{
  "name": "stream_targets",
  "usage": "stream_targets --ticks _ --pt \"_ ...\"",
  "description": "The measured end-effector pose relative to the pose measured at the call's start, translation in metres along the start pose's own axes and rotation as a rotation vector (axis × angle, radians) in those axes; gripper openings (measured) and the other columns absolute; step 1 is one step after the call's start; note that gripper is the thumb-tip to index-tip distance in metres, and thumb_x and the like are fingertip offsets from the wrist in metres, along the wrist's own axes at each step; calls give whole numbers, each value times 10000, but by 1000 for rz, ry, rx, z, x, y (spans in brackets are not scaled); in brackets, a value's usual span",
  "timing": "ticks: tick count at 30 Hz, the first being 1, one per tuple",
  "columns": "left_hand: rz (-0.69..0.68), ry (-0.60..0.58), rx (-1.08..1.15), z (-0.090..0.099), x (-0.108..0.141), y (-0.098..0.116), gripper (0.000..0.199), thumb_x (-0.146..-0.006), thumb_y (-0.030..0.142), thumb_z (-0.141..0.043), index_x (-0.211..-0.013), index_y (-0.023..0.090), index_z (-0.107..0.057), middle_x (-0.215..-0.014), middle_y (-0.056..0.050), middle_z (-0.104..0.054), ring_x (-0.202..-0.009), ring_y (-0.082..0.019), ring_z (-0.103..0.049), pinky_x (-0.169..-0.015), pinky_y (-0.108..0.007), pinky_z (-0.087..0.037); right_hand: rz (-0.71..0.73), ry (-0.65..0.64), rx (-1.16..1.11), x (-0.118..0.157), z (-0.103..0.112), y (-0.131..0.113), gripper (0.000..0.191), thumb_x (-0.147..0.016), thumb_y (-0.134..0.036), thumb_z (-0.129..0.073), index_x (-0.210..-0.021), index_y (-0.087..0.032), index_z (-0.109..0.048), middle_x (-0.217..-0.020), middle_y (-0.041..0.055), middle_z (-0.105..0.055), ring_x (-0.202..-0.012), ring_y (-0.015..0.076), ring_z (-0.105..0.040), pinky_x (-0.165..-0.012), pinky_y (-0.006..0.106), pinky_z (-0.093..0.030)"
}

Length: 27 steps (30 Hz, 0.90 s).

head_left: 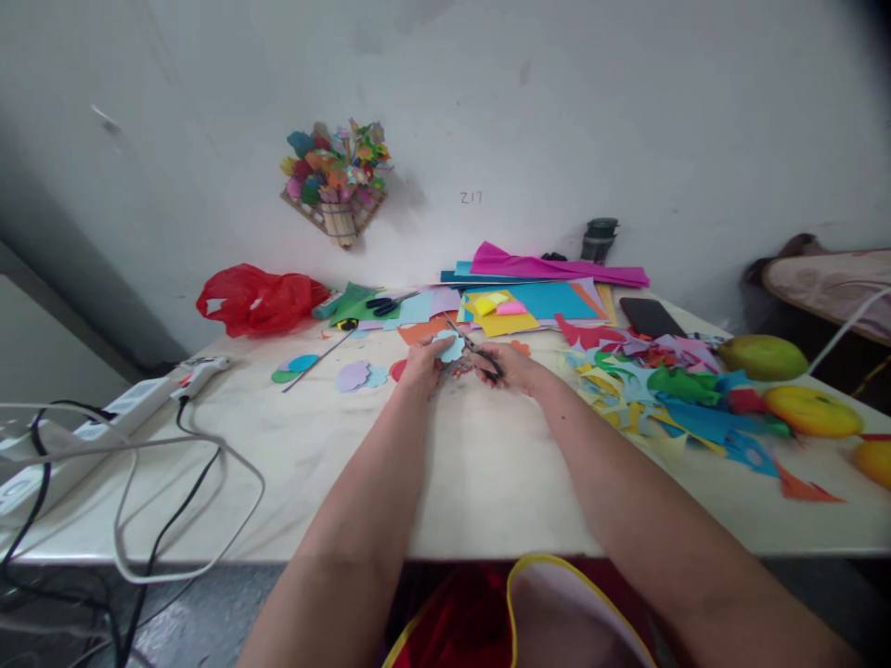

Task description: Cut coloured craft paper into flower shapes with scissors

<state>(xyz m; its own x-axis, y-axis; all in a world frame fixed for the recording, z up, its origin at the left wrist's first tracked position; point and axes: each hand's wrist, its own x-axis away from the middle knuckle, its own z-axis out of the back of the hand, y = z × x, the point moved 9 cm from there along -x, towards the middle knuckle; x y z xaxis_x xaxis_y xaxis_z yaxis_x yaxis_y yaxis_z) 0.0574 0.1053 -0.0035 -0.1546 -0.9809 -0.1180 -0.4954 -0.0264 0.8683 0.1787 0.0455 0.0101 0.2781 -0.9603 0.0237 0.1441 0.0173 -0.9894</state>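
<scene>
Between the fingers of my left hand [421, 366] is a light blue paper flower [450, 347] with a scalloped edge. My right hand [511, 366] grips a pair of scissors [465, 340] by its dark handles, and the blades reach up beside the paper flower's right edge. Whether the blades touch the paper I cannot tell. To the left of my hands lie a lilac scalloped paper shape [353, 375] and a light blue one [377, 377]. A red paper piece [397, 370] rests partly behind my left hand.
Paper scraps [647, 380] spread over the right side, near several mangoes [762, 357] and a phone [652, 317]. Coloured sheets [549, 302] are stacked at the back beside a dark cup [600, 240]. Left stand a red plastic bag [261, 299] and power strips [125, 408] with trailing cables.
</scene>
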Motion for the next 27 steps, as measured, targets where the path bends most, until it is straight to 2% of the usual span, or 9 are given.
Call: stream_targets --ticks 9,12,15,19,27 --pt "-12 11 -8 5 -3 -2 336 -479 249 -863 -718 119 -665 -686 -44 -691 -584 -116 -632 -563 -201 -508 8 -11 0 -4 2 5 230 -740 -363 -676 -723 -180 -538 -503 -32 -549 -376 76 -468 -320 188 -233" --pt "-11 -1 -4 4 -3 -1 378 -454 272 -878 -725 116 -664 -693 -45 -689 -593 -126 -638 -585 -225 -531 23 -17 3 -5 3 6 253 -740 -387 -682 -740 -178 -538 -517 -30 -554 -373 71 -461 -315 184 -227" --pt "-7 -15 -7 3 -2 -1 419 -432 296 -892 -734 121 -662 -700 -37 -687 -598 -135 -641 -597 -254 -549 32 -9 8 -4 4 4 253 -732 -378 -691 -746 -176 -540 -521 -27 -559 -379 71 -467 -315 183 -236" --pt "-8 -17 -63 3 -1 0 421 -438 320 -898 -717 122 -653 -669 -23 -669 -568 -113 -617 -558 -228 -529 52 12 2 -3 8 2 234 -733 -359 -680 -729 -176 -534 -520 -28 -556 -392 73 -478 -324 184 -249" --pt "-4 -126 -138 -7 1 -2 379 -518 359 -878 -692 123 -637 -621 -18 -633 -532 -94 -578 -527 -208 -492 80 27 24 -3 15 3 255 -724 -375 -688 -710 -171 -535 -548 -19 -572 -404 69 -481 -336 189 -255"
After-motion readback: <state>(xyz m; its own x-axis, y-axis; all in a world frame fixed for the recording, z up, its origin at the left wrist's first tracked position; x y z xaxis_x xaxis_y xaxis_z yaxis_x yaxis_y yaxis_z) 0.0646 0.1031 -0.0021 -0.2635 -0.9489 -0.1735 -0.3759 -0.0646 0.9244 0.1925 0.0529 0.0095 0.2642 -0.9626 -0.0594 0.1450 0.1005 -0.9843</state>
